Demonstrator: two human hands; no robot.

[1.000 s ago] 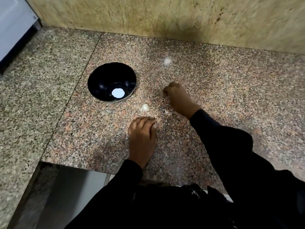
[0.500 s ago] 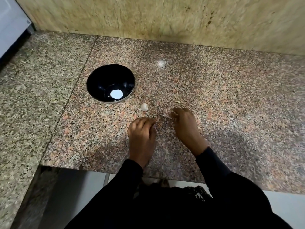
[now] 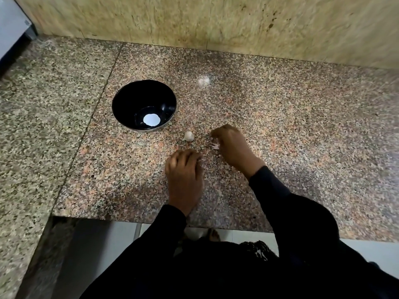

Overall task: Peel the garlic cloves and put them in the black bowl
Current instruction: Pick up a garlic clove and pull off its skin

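Observation:
The black bowl stands on the granite counter at the left, with only a bright white spot showing on its bottom. One whitish garlic clove lies loose on the counter just right of the bowl. My left hand rests knuckles-up below the clove, its fingers curled onto the stone; whatever is under them is hidden. My right hand is to the right of the clove, fingers pinched together, with a pinkish scrap of garlic skin at its fingertips.
A pale smudge or heap of skin lies farther back on the counter. A stone wall closes the back. The counter's front edge runs just under my forearms, with floor below.
My right hand drew back from the far spot to my left hand's fingertips, then lifted up and to the right with a scrap of skin. The left hand stayed put.

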